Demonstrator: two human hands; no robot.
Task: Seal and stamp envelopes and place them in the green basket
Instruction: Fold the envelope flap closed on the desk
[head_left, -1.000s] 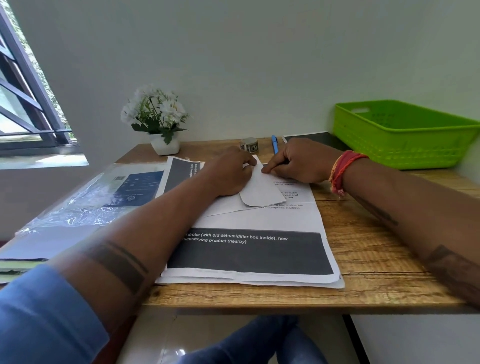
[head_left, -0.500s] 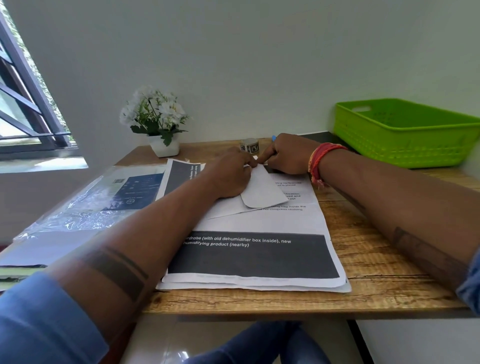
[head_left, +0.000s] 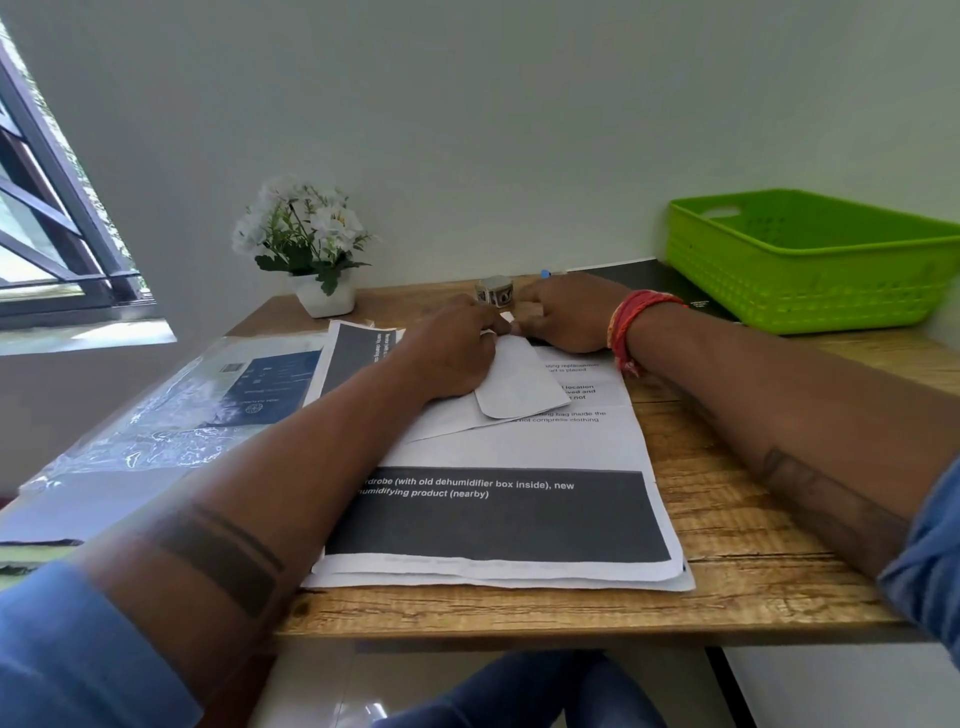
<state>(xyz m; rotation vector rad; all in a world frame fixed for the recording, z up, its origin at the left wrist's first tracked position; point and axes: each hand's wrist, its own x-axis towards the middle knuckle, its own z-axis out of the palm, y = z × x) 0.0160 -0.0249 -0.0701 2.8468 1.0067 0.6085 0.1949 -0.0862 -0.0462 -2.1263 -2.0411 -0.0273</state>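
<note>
Woodgrain desk (head_left: 727, 499) fills the lower middle of the frame, under a plain pale wall (head_left: 519, 130), with a dark-barred window (head_left: 47, 234) at the upper left. My left hand (head_left: 452, 353) lies curled on the white envelope (head_left: 519, 387) at the centre, and my right hand (head_left: 566, 317) meets it at the envelope's far edge; whether either one pinches the paper I cannot tell. The envelope rests on printed sheets (head_left: 509, 519). Behind my hands stand a small roll (head_left: 494, 291) and a potted white flower (head_left: 306, 244). The green basket (head_left: 810, 270) sits at the right, well apart from the envelope.
</note>
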